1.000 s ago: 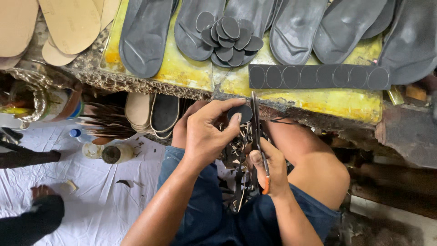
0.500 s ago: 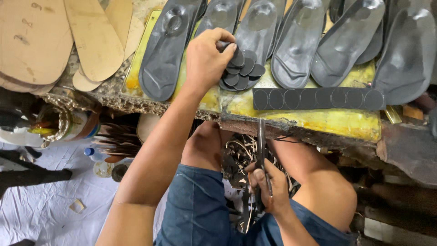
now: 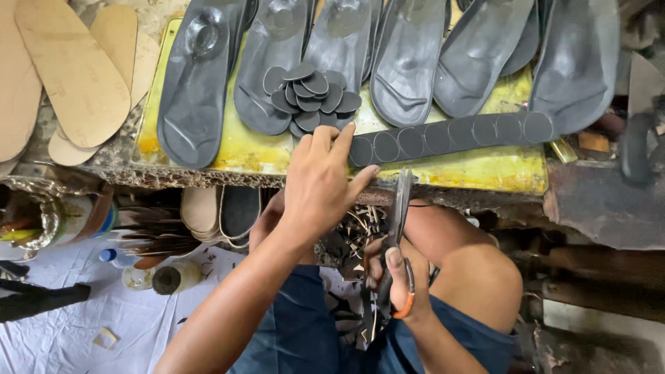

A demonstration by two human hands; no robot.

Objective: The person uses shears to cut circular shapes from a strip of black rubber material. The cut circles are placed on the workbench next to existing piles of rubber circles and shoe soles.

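Note:
My left hand [image 3: 320, 181] hovers with its fingers spread over the front edge of the yellow board [image 3: 454, 166], its fingertips close to the left end of a dark rubber strip [image 3: 450, 137] marked with round outlines. It holds nothing. Just beyond it lies a pile of cut grey rubber discs [image 3: 310, 95]. My right hand [image 3: 395, 278] rests above my lap and grips a pair of scissors [image 3: 396, 225] with orange handles, the blades pointing up toward the board.
Several dark grey shoe insoles [image 3: 195, 90] lie in a row across the back of the board. Tan insole boards [image 3: 73, 69] sit at the left. Rubber offcuts [image 3: 353, 235] hang under the bench edge. A glue tin [image 3: 41, 218] and small bottles [image 3: 170, 277] stand at the lower left.
My left hand went from my lap up to the disc pile, then drew back to the board's front edge near the strip. The right hand kept the scissors low.

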